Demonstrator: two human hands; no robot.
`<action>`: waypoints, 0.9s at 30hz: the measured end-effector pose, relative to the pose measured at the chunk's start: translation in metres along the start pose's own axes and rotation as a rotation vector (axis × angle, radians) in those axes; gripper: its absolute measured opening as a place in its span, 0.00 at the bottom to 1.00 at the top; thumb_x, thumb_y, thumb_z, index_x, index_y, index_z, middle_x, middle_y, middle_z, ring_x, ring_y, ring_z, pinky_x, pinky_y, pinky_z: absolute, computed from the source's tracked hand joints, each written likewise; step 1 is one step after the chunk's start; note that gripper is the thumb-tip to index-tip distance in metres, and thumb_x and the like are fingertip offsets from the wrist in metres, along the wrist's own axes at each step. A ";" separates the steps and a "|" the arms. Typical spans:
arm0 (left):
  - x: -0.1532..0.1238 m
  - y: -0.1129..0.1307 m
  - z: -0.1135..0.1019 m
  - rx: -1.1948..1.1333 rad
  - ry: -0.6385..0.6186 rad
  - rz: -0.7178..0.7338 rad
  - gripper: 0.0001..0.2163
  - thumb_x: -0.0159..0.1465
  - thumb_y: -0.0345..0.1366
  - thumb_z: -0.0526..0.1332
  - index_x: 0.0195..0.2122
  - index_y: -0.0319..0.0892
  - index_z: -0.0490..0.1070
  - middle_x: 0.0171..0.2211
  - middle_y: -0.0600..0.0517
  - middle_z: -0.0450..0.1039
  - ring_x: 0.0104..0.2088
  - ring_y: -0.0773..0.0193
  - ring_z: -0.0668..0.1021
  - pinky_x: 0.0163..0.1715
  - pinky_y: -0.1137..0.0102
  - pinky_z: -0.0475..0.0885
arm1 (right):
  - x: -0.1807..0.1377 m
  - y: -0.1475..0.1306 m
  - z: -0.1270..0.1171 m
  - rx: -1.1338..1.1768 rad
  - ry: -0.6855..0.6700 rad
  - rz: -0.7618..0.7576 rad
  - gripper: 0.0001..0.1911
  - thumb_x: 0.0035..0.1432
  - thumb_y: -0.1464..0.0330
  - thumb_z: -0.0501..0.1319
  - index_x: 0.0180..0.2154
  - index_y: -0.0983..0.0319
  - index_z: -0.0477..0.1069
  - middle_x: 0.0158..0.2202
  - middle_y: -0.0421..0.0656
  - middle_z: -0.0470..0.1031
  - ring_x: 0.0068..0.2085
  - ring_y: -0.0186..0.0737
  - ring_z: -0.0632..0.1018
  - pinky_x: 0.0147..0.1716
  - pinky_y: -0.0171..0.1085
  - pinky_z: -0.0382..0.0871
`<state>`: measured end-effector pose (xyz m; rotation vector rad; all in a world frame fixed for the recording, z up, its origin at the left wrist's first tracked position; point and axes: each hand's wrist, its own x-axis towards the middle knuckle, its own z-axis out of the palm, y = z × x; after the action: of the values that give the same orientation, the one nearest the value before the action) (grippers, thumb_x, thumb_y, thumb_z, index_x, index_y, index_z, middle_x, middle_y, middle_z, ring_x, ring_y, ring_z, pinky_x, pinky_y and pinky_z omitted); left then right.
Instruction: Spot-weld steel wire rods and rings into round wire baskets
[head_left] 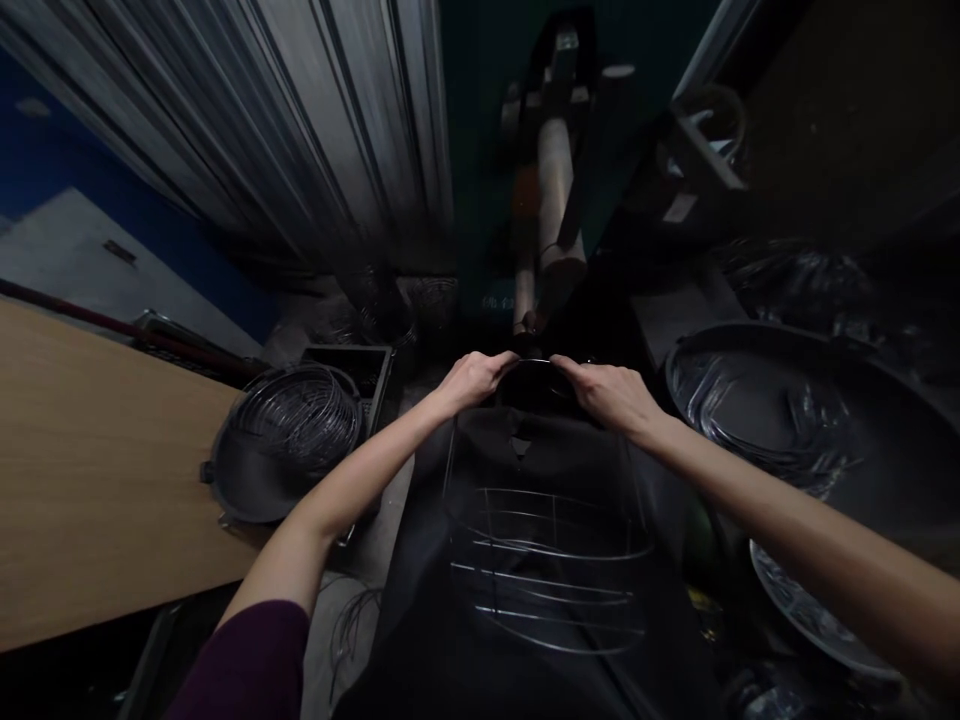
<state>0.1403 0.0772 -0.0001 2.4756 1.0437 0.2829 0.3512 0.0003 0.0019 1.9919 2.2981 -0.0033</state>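
Note:
A round wire cage (551,560) of thin metal rings and uprights stands on a dark surface straight ahead of me. My left hand (474,378) is closed in a pinch on the far top wire ring (534,362) of the cage. My right hand (611,393) pinches the same ring from the other side, a short gap away. Both arms reach forward over the cage. Behind the ring a dark machine with a pale cylinder (556,190) rises in the gloom.
A dark basin of coiled wire rings (289,430) sits at the left beside a wooden board (97,470). A large dark tub (810,420) holding wire lies at the right. Corrugated metal sheeting (300,130) stands behind. Loose wire lies near the lower left (352,620).

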 end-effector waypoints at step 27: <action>0.030 0.001 -0.025 0.186 0.073 0.007 0.14 0.67 0.39 0.50 0.48 0.47 0.72 0.34 0.47 0.76 0.34 0.57 0.78 0.31 0.71 0.65 | 0.034 0.018 -0.016 0.124 0.096 0.042 0.18 0.66 0.64 0.45 0.49 0.58 0.68 0.31 0.46 0.77 0.28 0.43 0.76 0.23 0.35 0.52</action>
<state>0.1527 0.1058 0.0223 2.6528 1.1382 0.2925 0.3633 0.0377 0.0161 2.1449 2.3676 -0.0497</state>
